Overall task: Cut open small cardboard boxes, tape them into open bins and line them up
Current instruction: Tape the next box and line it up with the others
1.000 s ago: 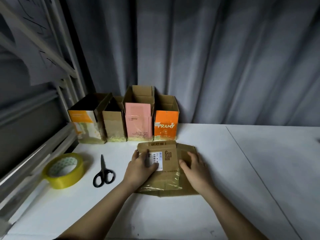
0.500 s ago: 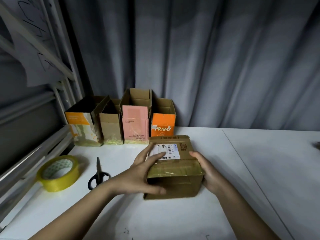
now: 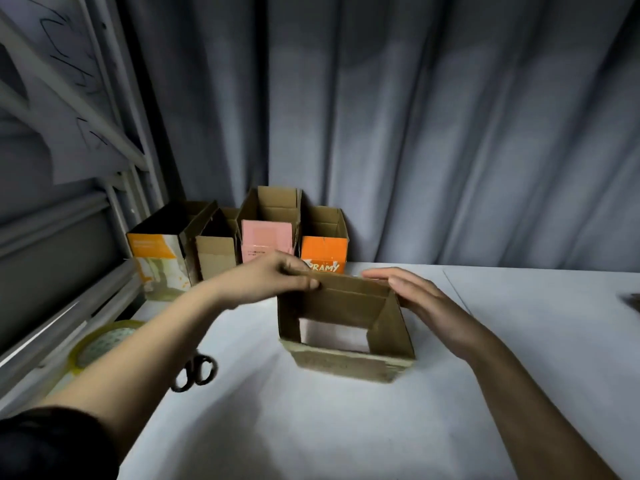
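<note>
Four open bins line the curtain, one reading "RAMY"; left hand pinches the brown box, right hand flat against it.

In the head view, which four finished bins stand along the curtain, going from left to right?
Orange and white bin → plain brown bin → pink bin → orange bin. They stand side by side at the far edge of the table.
</note>
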